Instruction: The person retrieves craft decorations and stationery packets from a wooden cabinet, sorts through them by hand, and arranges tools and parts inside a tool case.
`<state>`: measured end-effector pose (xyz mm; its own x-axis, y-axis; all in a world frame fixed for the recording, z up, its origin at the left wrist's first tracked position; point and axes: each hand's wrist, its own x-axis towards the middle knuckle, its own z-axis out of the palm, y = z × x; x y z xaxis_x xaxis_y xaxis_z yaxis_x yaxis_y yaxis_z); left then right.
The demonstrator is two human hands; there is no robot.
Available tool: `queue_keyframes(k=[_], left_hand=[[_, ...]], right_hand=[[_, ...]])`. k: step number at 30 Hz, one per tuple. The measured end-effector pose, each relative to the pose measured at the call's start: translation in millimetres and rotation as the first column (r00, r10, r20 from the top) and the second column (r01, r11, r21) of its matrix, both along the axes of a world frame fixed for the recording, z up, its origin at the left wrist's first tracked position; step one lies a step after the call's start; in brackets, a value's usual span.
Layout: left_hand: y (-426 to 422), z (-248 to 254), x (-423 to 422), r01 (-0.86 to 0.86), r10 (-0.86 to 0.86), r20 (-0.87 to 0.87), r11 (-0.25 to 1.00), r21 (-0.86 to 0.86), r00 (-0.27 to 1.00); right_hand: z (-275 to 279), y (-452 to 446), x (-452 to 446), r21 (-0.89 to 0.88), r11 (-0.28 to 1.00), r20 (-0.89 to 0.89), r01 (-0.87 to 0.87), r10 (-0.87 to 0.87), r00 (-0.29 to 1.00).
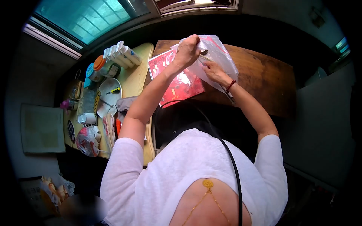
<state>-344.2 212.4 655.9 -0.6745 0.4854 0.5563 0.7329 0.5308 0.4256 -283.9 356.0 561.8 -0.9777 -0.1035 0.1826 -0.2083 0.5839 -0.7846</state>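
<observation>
My left hand [188,51] is closed, knuckles up, around the top of a whitish translucent plastic bag [222,56] with pink print. Just below and to the right of it, my right hand [216,71] lies against the bag with its fingers bent inward; what they pinch is too small to make out. Between the two hands show a small dark round piece [204,52] and a pale thin strip. Under the bag and my left forearm, a shiny red printed packet [184,84] rests on the brown wooden table [260,79].
At left stands a pale yellow table [140,56] with white bottles [126,54], an orange-lidded jar [100,63], and a white plate [109,90] bearing a yellow-black screwdriver [113,90]. A black cable [226,147] runs down over my chest. Windows [90,22] are behind.
</observation>
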Motion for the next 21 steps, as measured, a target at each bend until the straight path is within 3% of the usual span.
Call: queue_keyframes(k=[2,3,4,6,7,8,9,11,12,13,14,16,18,20,21], left_hand=[[0,-9,9,0.000,0.000,0.013,1.000,0.002,1.000],[-1,-15,9,0.015,-0.015,0.028,1.000,-0.007,1.000],[-2,-15,15,0.009,-0.010,0.044,1.000,0.009,0.999],[-4,-23,17,0.011,-0.013,0.056,0.999,0.035,0.998],[-5,-26,18,-0.004,0.001,0.076,0.999,0.044,0.997],[-5,-30,18,-0.013,0.009,0.090,0.999,0.040,0.996],[-6,-33,19,-0.001,-0.002,0.071,0.999,0.044,0.997],[-5,-34,18,0.003,-0.006,0.053,0.999,0.050,0.999],[-5,-34,19,-0.013,0.009,0.076,0.999,0.048,0.997],[-5,-34,21,-0.028,0.023,0.103,0.999,0.045,0.994],[-6,-33,23,-0.033,0.028,0.111,0.998,0.047,0.993],[-11,-29,26,-0.068,0.067,0.227,0.998,-0.003,0.972],[-26,-22,37,-0.051,0.058,0.294,0.998,-0.032,0.954],[-43,-24,52,0.048,-0.070,0.285,0.995,0.083,0.956],[-52,-26,59,0.066,-0.097,0.383,0.993,0.093,0.919]], right_hand=[[-2,-2,-18,-0.144,0.986,0.371,-0.080,0.129,0.920],[-36,0,-35,0.011,0.999,0.290,-0.036,0.031,0.957],[-36,6,-34,0.014,0.999,0.284,-0.043,0.037,0.958],[-35,12,-23,0.218,0.973,-0.021,0.082,-0.079,0.997],[-29,12,-25,0.083,0.992,0.096,0.093,-0.100,0.990],[-24,11,-26,0.082,0.993,0.092,0.084,-0.091,0.992],[-19,11,-26,-0.269,0.962,0.102,0.040,-0.013,0.995],[7,11,-18,-0.473,0.881,0.081,0.002,0.041,0.996],[2,14,-18,-0.472,0.881,0.084,-0.001,0.046,0.995],[-2,20,-15,-0.099,0.995,0.067,-0.017,0.024,0.997],[-6,24,-12,0.291,0.956,0.042,-0.024,0.012,0.999],[-11,27,17,-0.038,0.999,0.177,0.036,-0.028,0.984],[13,43,67,-0.280,0.957,0.526,0.072,0.090,0.846],[23,68,115,-0.443,0.896,0.520,0.032,0.228,0.823],[31,82,136,-0.527,0.847,0.537,0.071,0.268,0.800]])
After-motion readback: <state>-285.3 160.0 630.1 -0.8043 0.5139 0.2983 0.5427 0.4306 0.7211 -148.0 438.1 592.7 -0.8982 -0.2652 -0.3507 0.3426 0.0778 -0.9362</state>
